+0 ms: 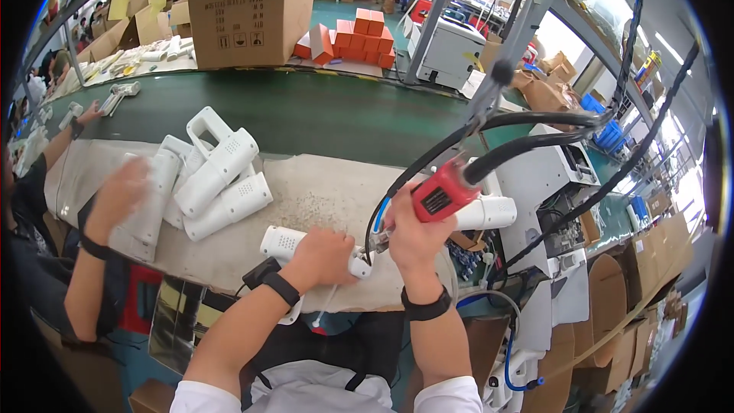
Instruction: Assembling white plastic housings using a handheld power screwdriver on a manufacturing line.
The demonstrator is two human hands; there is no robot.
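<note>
Left fingers (342, 251) grasp the white perforated housing (280, 243), long axis left-to-right; right fingers (402, 213) grip the red power driver (443, 191), its nose beside the housing's right end

so the floor (329, 14) is kinda teal; long green belt (329, 111) behind the pale surface (336, 176); grey metal post (434, 19) beyond; bright strip light (669, 47) upper right

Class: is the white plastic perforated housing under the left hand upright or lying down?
Lying down: the white plastic perforated housing runs left to right, its ends showing either side of the left hand.
</note>
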